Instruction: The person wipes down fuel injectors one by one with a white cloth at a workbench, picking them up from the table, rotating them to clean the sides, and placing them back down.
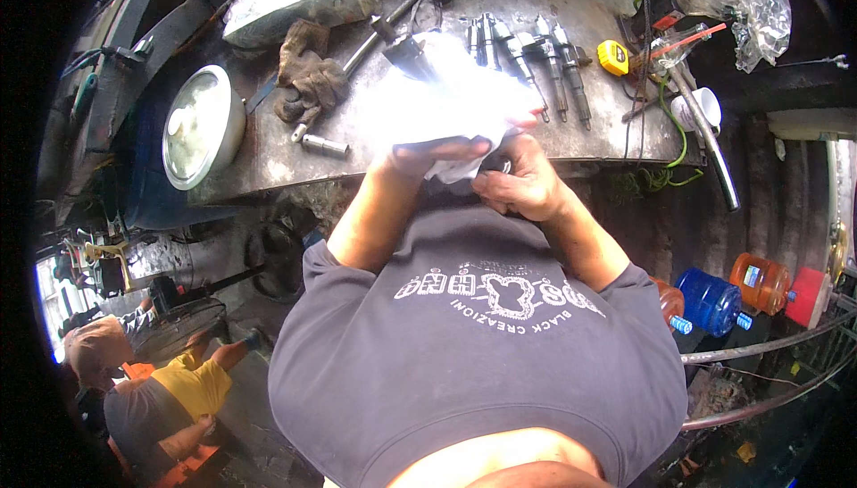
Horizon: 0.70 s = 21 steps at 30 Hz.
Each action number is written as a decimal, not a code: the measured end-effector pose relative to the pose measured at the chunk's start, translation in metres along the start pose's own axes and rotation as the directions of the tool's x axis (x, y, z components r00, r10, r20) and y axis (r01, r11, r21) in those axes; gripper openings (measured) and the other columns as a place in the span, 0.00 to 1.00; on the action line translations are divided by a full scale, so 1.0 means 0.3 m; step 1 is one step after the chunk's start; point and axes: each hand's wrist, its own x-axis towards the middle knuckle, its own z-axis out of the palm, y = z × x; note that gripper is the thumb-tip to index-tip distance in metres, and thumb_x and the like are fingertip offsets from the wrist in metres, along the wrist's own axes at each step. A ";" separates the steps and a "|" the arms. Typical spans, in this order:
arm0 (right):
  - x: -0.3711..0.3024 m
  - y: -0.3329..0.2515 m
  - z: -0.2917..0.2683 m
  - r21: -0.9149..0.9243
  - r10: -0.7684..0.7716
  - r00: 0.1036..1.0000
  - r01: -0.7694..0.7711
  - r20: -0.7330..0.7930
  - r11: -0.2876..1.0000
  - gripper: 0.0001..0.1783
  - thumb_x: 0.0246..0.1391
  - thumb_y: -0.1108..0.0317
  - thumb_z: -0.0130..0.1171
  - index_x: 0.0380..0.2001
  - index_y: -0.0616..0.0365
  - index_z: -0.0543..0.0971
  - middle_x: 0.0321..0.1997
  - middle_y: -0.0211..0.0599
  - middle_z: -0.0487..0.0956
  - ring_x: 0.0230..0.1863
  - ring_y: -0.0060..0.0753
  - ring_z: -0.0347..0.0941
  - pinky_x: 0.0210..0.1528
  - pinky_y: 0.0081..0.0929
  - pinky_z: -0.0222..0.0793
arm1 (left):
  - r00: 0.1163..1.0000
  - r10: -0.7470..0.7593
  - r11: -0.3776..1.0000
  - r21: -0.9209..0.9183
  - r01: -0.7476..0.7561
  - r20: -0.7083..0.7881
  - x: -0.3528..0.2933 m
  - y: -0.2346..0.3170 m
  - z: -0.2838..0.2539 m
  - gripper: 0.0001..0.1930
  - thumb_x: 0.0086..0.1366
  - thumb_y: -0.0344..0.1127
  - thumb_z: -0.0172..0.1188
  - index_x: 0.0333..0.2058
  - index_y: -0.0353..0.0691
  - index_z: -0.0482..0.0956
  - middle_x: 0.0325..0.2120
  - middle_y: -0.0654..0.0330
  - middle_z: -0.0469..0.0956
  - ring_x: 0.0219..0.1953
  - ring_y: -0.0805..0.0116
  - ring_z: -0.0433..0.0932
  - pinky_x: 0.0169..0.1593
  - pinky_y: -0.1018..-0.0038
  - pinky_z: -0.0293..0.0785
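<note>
A white cloth [458, 169], mostly washed out by glare, is bunched between my hands at the bench's near edge. My left hand [436, 156] is closed on the cloth, its fingers partly lost in the bright light. My right hand [525, 180] is curled shut beside it, around a small dark metal part [496, 165] whose end peeks out between thumb and fingers. Its kind cannot be made out. Beyond my hands, several fuel injectors [555, 64] lie side by side on the metal bench [281, 156].
Left on the bench are a lidded pot [205, 126], dirty work gloves [308, 77], a socket [325, 145] and a long-handled wrench [361, 52]. To the right are a yellow tape measure [613, 57] and a metal tube [714, 153]. Another person [170, 390] is at lower left.
</note>
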 end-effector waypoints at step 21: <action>-0.036 -0.009 -0.077 -0.297 -0.070 0.931 -0.043 -0.358 0.954 0.12 0.49 0.62 0.58 0.26 0.61 0.75 0.11 0.23 0.68 0.12 0.12 0.61 0.15 0.14 0.55 | 0.644 -0.512 0.681 0.188 0.708 -0.568 -0.115 0.167 -0.165 0.15 0.51 0.35 0.59 0.37 0.34 0.76 0.32 0.57 0.78 0.33 0.70 0.77 0.38 0.72 0.74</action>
